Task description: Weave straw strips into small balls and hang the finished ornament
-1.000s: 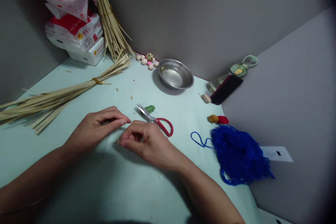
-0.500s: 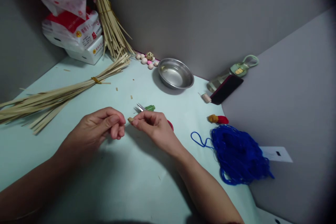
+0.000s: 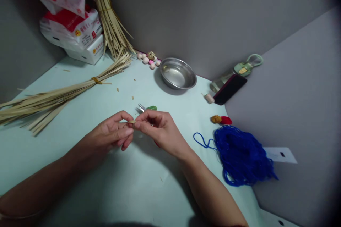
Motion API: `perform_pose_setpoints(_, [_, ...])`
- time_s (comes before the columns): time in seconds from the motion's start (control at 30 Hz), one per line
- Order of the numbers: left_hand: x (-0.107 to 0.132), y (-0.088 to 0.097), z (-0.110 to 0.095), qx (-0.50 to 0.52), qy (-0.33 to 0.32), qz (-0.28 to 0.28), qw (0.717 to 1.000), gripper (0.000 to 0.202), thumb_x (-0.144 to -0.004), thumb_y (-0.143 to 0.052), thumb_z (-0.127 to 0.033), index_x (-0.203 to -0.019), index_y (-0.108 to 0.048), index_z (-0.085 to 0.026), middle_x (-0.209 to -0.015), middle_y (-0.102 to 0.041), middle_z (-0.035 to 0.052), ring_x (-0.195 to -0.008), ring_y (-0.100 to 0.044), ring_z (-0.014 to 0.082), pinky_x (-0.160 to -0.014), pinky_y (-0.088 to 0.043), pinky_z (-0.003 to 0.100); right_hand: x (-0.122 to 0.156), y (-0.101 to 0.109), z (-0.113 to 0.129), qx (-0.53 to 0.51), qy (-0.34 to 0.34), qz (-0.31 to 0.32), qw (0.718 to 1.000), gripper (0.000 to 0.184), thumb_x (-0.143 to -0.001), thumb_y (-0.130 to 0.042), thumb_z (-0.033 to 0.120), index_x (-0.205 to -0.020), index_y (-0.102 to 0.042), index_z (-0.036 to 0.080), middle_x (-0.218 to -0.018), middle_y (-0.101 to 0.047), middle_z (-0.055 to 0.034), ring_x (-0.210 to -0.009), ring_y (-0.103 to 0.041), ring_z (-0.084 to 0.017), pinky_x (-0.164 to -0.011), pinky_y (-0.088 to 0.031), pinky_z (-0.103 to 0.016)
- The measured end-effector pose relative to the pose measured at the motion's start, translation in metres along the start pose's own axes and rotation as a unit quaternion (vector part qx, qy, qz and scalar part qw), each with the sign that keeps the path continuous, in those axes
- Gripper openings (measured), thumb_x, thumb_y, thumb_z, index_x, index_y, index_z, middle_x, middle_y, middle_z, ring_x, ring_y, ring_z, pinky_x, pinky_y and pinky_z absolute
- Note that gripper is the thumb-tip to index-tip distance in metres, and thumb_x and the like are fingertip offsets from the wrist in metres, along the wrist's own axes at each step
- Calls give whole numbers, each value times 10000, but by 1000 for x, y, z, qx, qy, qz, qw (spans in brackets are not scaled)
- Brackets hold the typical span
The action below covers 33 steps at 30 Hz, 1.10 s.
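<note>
Over the middle of the pale green table [image 3: 87, 188], my left hand [image 3: 113, 135] and my right hand [image 3: 158, 129] meet fingertip to fingertip. Both pinch one small tan straw piece [image 3: 132, 122] between thumb and forefinger. Just behind my right hand lie scissors [image 3: 142, 108]; only their metal tips show, next to a small green object [image 3: 152, 108]. The red scissor handles are mostly hidden under my right hand.
A tied bundle of straw strips [image 3: 61, 94] lies at the left; more strips [image 3: 109, 25] lean in the back corner by white-and-red boxes [image 3: 74, 32]. A steel bowl [image 3: 178, 73], small beads [image 3: 148, 60], a phone [image 3: 229, 89], a red-yellow tassel [image 3: 221, 119] and blue yarn [image 3: 242, 156] lie right.
Both hands rose from the tabletop. The right hand lifted the small straw piece, and the left hand then closed in and pinched it too.
</note>
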<state>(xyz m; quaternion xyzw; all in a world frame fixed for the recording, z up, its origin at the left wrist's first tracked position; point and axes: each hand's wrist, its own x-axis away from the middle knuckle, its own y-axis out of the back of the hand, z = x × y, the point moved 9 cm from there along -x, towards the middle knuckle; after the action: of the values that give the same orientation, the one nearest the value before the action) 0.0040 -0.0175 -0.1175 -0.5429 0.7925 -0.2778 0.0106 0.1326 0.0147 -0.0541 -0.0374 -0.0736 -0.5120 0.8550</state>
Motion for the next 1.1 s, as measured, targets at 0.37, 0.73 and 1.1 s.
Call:
perform_pose_setpoints(0.37, [-6,12,-3,-97,-23,42,994,235,-880,-875,-382,-789,-711,-241,-577,-605,-53,-536,-471,100,-531,-356,200,9,-9,22,65,54,66,994,309,-973,-839,475,-850,-761,202,-784,-569,34,-707,-458,-125,-665,-385,-292])
perform_pose_setpoints(0.73, [24,-3,-61,-410,-347,-122,834,215,-948,-715,-190,-1042,-867,-309,-937,-785,21,-888,-730,200,-854,-561,294,11,-3,28,200,134,11,971,168,-1047,-744,273,-897,-736,198,-836,-637,15,-792,-562,-141,-757,-449,-291])
perform_pose_setpoints(1.1, [4,18,-23,-145,-72,-81,984,255,-996,-762,-469,-1013,-901,-255,-986,-821,71,-921,-738,244,-768,-614,291,25,-33,35,415,264,53,869,250,-1179,-543,261,-1036,-728,172,-935,-699,-62,-870,-598,-199,-823,-488,-338])
